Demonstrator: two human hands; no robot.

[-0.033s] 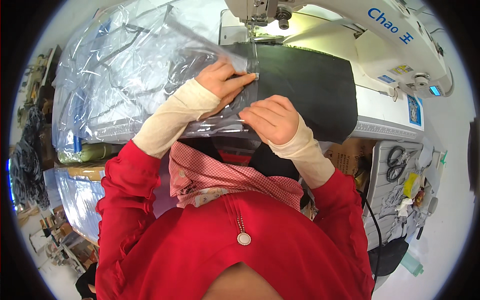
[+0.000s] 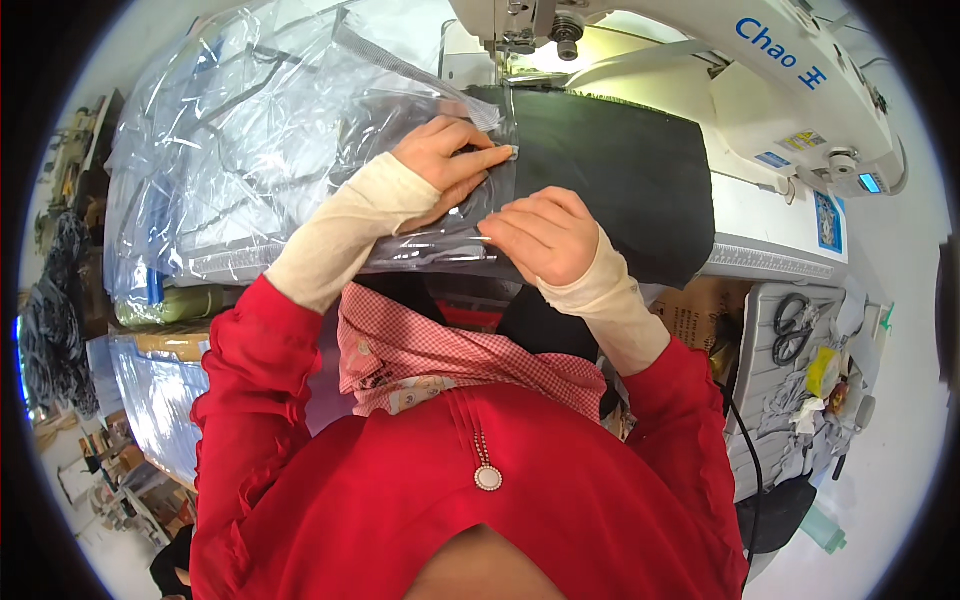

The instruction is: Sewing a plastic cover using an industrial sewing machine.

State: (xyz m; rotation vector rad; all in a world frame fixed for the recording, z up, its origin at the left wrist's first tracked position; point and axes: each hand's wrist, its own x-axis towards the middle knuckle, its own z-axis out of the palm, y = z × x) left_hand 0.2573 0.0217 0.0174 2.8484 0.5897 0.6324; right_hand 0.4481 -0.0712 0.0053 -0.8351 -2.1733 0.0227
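A white sewing machine (image 2: 720, 70) stands at the top, its needle foot (image 2: 512, 45) over a black fabric piece (image 2: 620, 170) on the machine bed. A large clear plastic sheet (image 2: 270, 150) with grey trim spreads to the left and overlaps the black fabric's left edge. My left hand (image 2: 448, 162) presses down on that overlap, fingers pinching the plastic edge along the seam line. Just below it, my right hand (image 2: 545, 238) pinches the same plastic edge against the black fabric near the front of the table. Both wrists wear cream sleeves under red ones.
Black scissors (image 2: 792, 328) lie on a grey tray (image 2: 765, 400) at the right among small yellow and white scraps. A green roll (image 2: 170, 305) and more clear plastic (image 2: 150, 390) sit low on the left. A brown cardboard box (image 2: 690, 310) stands under the table edge.
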